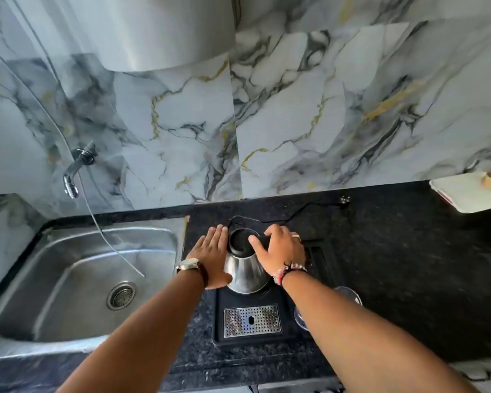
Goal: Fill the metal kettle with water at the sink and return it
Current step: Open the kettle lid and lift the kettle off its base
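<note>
The metal kettle (245, 272) with a black lid stands on a black base tray (250, 336) on the dark counter, right of the steel sink (77, 282). My left hand (210, 256) lies flat against the kettle's left side, fingers straight. My right hand (278, 249) wraps around the black handle at the kettle's top right, thumb resting on the lid. A chrome tap (75, 173) juts from the marble wall above the sink's far left.
A perforated metal drip grate (252, 321) sits in the tray's front. A black power cord (289, 215) runs along the counter behind the kettle. A glass (343, 296) shows under my right forearm. A white board (468, 194) lies at far right. A thin hose (111, 245) hangs into the sink.
</note>
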